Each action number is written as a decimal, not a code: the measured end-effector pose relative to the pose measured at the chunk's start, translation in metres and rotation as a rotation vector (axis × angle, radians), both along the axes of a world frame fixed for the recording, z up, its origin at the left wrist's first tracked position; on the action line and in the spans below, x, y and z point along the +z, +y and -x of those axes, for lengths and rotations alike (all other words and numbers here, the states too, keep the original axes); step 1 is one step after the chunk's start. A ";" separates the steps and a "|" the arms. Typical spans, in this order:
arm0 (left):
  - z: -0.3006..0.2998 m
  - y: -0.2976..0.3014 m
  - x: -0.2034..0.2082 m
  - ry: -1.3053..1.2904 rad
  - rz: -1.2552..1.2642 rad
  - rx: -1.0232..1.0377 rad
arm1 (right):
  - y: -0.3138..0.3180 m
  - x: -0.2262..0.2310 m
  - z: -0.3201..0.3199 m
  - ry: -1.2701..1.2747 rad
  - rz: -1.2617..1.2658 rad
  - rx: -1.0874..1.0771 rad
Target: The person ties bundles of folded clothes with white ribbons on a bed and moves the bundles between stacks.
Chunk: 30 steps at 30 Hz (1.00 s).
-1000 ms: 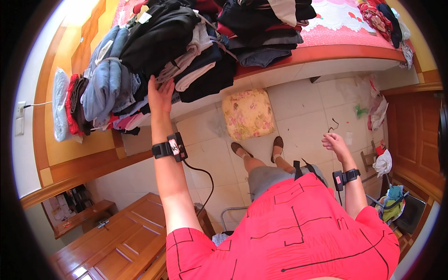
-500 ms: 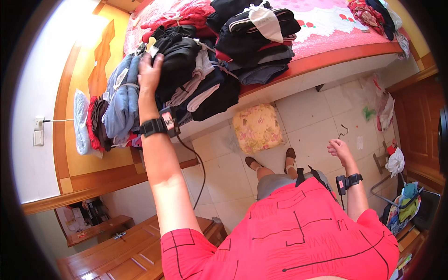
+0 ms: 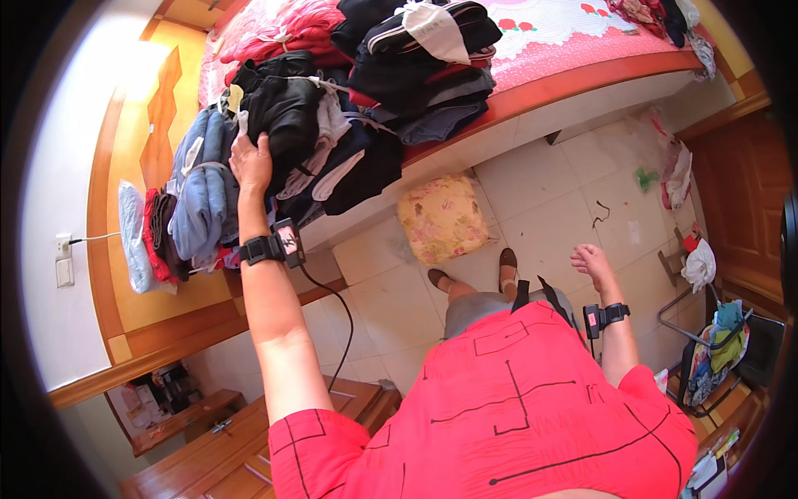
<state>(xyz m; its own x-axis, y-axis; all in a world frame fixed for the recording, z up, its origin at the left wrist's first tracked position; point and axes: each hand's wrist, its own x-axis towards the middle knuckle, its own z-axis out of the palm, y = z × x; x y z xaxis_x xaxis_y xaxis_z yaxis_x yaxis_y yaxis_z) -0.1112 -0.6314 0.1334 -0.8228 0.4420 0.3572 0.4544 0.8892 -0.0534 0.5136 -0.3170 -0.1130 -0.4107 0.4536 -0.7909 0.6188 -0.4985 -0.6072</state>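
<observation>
My left hand rests against the near left side of a black folded garment, thumb and fingers apart. A white strip or tag shows just beyond its fingertips. Left of the hand stand blue denim clothes, tied with a pale band. Light and dark folded clothes lie to its right. My right hand hangs over the floor with loosely bent fingers and nothing visible in it. Both wrists carry black strapped devices.
Another dark clothes stack sits on the bed, topped by a white pouch. A flower-patterned stool stands before my feet. A metal-framed chair holds cloths at the right. A cable runs from my left wrist.
The view has shifted, so the bed and clothes appear farther left. My left hand has slid slightly nearer along the black garment. My right hand still hangs at my side.
</observation>
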 end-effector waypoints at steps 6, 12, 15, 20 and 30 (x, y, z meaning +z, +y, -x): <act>0.005 -0.003 -0.003 0.025 0.011 0.004 | 0.003 -0.002 0.004 -0.006 -0.004 0.012; -0.009 -0.001 -0.004 0.011 -0.015 0.037 | 0.019 0.006 0.040 0.025 -0.123 0.107; -0.010 -0.002 -0.004 -0.013 -0.005 0.057 | 0.043 0.018 0.079 0.109 -0.285 0.177; -0.003 -0.001 -0.012 -0.025 -0.072 0.035 | 0.093 0.084 0.170 0.350 -0.651 0.218; -0.016 -0.001 -0.010 0.031 -0.195 0.056 | 0.079 0.150 0.141 0.392 -0.500 0.228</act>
<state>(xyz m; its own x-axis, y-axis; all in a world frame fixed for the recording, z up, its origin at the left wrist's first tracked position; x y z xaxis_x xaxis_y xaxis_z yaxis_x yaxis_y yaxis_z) -0.0951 -0.6324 0.1232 -0.8316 0.3154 0.4572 0.4045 0.9080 0.1093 0.3729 -0.2378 0.0375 -0.7534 0.5945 -0.2811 0.3617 0.0177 -0.9321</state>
